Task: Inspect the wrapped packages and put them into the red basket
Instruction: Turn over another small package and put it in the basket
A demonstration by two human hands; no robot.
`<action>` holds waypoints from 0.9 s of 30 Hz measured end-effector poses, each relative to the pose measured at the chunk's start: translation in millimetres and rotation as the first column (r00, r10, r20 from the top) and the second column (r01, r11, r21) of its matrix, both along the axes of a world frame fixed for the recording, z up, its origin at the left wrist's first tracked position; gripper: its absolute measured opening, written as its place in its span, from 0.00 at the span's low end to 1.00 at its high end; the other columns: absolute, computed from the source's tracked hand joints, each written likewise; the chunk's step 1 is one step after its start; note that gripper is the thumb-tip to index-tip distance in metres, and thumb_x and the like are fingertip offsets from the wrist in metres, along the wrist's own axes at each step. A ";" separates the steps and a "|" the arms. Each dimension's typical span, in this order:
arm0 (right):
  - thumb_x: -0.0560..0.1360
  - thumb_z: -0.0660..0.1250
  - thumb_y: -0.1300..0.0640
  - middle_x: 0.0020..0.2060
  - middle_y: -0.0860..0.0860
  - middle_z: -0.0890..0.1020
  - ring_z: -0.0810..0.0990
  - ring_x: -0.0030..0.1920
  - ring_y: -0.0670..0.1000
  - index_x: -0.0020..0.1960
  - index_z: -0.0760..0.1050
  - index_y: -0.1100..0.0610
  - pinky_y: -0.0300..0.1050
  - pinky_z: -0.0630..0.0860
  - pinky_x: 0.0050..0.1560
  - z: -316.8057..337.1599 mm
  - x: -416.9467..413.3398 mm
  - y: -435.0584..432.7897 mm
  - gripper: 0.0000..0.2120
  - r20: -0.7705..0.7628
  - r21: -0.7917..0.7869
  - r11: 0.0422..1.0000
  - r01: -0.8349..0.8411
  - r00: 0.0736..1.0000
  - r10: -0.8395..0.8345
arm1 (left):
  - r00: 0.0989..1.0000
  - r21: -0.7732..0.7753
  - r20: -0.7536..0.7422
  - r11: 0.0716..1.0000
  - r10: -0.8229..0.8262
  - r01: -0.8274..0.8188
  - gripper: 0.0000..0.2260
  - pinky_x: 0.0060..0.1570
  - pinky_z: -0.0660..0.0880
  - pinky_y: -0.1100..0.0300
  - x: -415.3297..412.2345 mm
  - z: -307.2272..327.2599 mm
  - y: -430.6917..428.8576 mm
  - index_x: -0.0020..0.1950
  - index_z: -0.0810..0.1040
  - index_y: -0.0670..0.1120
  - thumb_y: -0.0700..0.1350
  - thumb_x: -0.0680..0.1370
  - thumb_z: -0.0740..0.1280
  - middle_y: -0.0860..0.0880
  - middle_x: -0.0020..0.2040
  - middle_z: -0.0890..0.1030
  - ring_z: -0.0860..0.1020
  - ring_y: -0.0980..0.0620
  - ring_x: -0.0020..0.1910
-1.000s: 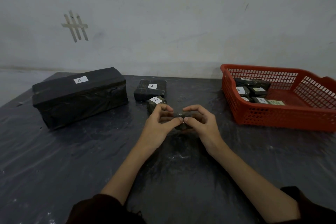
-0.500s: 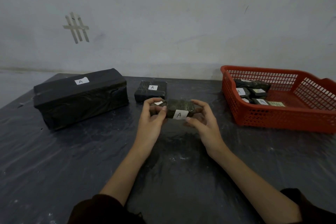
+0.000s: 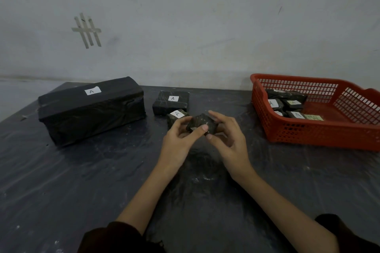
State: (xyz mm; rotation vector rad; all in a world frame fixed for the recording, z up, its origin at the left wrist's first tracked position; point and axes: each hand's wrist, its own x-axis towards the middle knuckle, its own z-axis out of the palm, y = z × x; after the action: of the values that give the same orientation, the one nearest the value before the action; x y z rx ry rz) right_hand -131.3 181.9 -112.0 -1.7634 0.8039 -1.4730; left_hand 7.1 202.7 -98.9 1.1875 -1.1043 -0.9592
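Note:
A small black wrapped package [image 3: 202, 123] is held above the middle of the table, tilted, with its white label mostly turned down. My left hand [image 3: 178, 139] and my right hand [image 3: 228, 135] both grip it by the fingertips. Just behind it lies another small package [image 3: 176, 116] with an "A" label. A medium flat package [image 3: 170, 101] sits farther back. A large black package [image 3: 90, 111] stands at the left. The red basket [image 3: 308, 131] at the right holds several small labelled packages [image 3: 285, 102].
The table [image 3: 82, 181] is covered in dark wrinkled plastic sheet. A pale wall with strips of tape [image 3: 87, 30] rises right behind the table. A yellow-green label [image 3: 313, 117] lies on the basket floor. My dark sleeves show at the bottom edge.
The held package has been turned over in my fingers: its "A" label faced me half a second ago and now points mostly down. Both hands stayed in the middle of the table.

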 end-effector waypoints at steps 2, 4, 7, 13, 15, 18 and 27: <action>0.69 0.68 0.53 0.54 0.54 0.76 0.79 0.50 0.45 0.64 0.74 0.48 0.45 0.78 0.50 1.2 0.0 -0.1 0.23 0.134 0.150 0.986 -0.077 0.989 0.057 | 0.995 0.016 -0.095 1.000 -0.016 0.017 0.23 0.55 0.77 0.60 0.5 0.2 -1.5 0.58 0.77 0.51 0.52 0.66 0.77 0.49 0.53 0.83 0.82 0.56 0.52; 0.69 0.68 0.50 0.55 0.56 0.78 0.80 0.52 0.46 0.64 0.75 0.51 0.45 0.79 0.50 2.3 -0.8 -1.6 0.23 0.200 0.247 0.959 -0.137 0.976 0.088 | 0.995 0.010 -0.093 0.999 -0.039 0.041 0.14 0.56 0.76 0.59 0.3 0.5 -2.4 0.55 0.77 0.53 0.47 0.71 0.74 0.51 0.52 0.83 0.81 0.57 0.51; 0.70 0.69 0.54 0.54 0.57 0.82 0.82 0.53 0.52 0.61 0.76 0.57 0.45 0.79 0.50 3.3 -1.5 -3.6 0.20 0.241 0.316 0.924 -0.215 0.960 0.141 | 0.997 -0.004 -0.045 0.998 -0.059 0.059 0.10 0.56 0.76 0.59 -1.2 -2.3 -4.5 0.50 0.77 0.55 0.44 0.73 0.73 0.54 0.48 0.83 0.81 0.59 0.47; 0.71 0.70 0.64 0.45 0.54 0.85 0.83 0.49 0.53 0.50 0.80 0.58 0.53 0.79 0.56 8.9 -3.6 -5.3 0.08 0.281 0.313 0.913 -0.261 0.944 0.174 | 0.999 -0.022 -0.044 0.999 -0.031 0.031 0.10 0.48 0.76 0.66 1.7 -3.9 -8.0 0.50 0.77 0.52 0.43 0.71 0.74 0.52 0.47 0.83 0.81 0.57 0.46; 0.71 0.71 0.65 0.46 0.54 0.85 0.83 0.50 0.53 0.50 0.80 0.58 0.53 0.79 0.57 10.2 -4.5 -6.4 0.08 0.262 0.306 0.919 -0.250 0.950 0.172 | 0.999 -0.035 -0.023 0.999 -0.036 0.036 0.11 0.47 0.76 0.68 2.9 -5.0 -9.0 0.50 0.77 0.54 0.39 0.74 0.71 0.54 0.47 0.82 0.81 0.60 0.46; 0.69 0.70 0.60 0.45 0.53 0.85 0.83 0.49 0.52 0.49 0.80 0.57 0.51 0.79 0.55 7.5 -5.5 -7.0 0.09 0.265 0.337 0.904 -0.264 0.948 0.178 | 0.998 -0.034 -0.022 0.998 -0.053 0.053 0.11 0.52 0.76 0.64 1.1 -9.2 -9.1 0.50 0.78 0.54 0.43 0.72 0.74 0.52 0.48 0.83 0.81 0.58 0.48; 0.74 0.68 0.66 0.46 0.59 0.83 0.82 0.49 0.54 0.52 0.77 0.63 0.50 0.79 0.54 12.8 -3.7 -4.9 0.07 0.255 0.336 0.911 -0.240 0.954 0.157 | 1.000 -0.046 0.023 0.999 -0.001 0.002 0.09 0.47 0.75 0.65 3.1 -8.3 -11.7 0.49 0.77 0.54 0.41 0.74 0.71 0.54 0.47 0.82 0.81 0.62 0.44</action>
State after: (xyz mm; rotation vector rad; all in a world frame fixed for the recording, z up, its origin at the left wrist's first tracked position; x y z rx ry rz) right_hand -135.0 177.0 -99.2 -1.3327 0.7034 -1.2624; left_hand 10.2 190.9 -107.1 1.1623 -1.1400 -0.9189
